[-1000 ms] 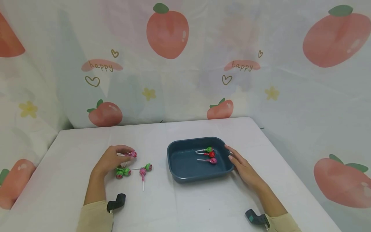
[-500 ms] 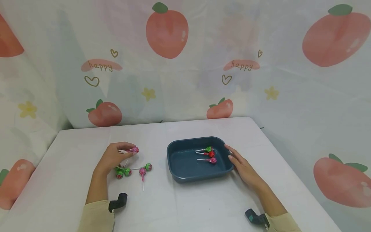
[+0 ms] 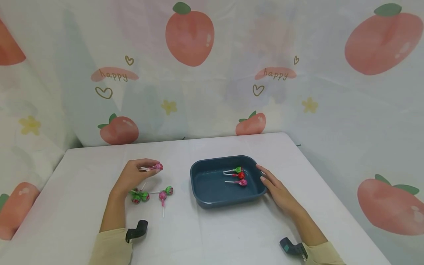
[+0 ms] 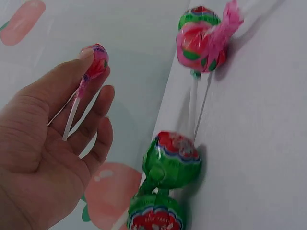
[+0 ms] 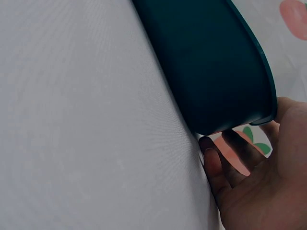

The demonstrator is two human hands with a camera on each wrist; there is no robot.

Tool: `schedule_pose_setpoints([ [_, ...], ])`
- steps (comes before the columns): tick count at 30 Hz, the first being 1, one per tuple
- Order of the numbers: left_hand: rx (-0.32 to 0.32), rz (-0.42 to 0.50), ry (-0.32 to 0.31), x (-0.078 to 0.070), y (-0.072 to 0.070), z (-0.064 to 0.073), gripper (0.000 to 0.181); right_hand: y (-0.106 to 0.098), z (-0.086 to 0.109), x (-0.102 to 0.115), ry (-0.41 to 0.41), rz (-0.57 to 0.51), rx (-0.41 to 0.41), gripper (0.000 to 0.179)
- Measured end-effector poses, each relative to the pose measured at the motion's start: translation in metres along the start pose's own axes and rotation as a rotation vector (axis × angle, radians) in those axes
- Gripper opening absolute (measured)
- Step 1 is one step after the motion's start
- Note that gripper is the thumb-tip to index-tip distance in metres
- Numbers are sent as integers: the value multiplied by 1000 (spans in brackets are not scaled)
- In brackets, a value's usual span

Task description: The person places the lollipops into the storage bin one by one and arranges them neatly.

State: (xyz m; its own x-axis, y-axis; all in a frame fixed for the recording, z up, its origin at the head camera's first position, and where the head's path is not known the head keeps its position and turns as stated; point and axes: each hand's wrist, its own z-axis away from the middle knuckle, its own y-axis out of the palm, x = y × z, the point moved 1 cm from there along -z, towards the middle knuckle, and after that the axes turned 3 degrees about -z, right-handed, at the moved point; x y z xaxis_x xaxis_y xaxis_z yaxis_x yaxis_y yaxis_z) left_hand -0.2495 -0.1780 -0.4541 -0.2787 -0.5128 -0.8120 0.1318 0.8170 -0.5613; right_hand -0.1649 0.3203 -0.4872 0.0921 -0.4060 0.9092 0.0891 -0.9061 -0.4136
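My left hand (image 3: 134,176) pinches a pink-wrapped lollipop (image 3: 159,166) between thumb and fingers, raised over the left of the table. In the left wrist view its white stick (image 4: 71,119) runs back toward the palm. Below that hand lie several green lollipops (image 3: 145,196); just right of them are a pink lollipop (image 3: 162,196) and another green one (image 3: 169,190). A dark blue tray (image 3: 208,189) holds a green lollipop (image 3: 239,169), a red one (image 3: 241,175) and a pink one (image 3: 243,182). With fingers extended, my right hand (image 3: 281,193) touches the tray's right end.
A white cloth covers the table (image 3: 212,235), whose far edge meets a peach-printed curtain (image 3: 212,92). Black wrist cameras stick out at the left cuff (image 3: 137,230) and right cuff (image 3: 293,247).
My left hand has risen and shifted slightly right with the pink lollipop, away from the pile. The right hand and tray stay in place.
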Motion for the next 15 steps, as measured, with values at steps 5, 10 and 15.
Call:
schedule_pose_setpoints([
  [5, 19, 38, 39, -10, 10, -3, 32, 1, -1, -2, -2, -8, 1, 52],
  [10, 40, 54, 77, -21, 18, -6, 29, 0, -1, -3, -1, -12, -3, 52],
  [15, 27, 53, 96, -31, 24, -8, 28, 0, -1, -2, 8, 0, -6, 53],
])
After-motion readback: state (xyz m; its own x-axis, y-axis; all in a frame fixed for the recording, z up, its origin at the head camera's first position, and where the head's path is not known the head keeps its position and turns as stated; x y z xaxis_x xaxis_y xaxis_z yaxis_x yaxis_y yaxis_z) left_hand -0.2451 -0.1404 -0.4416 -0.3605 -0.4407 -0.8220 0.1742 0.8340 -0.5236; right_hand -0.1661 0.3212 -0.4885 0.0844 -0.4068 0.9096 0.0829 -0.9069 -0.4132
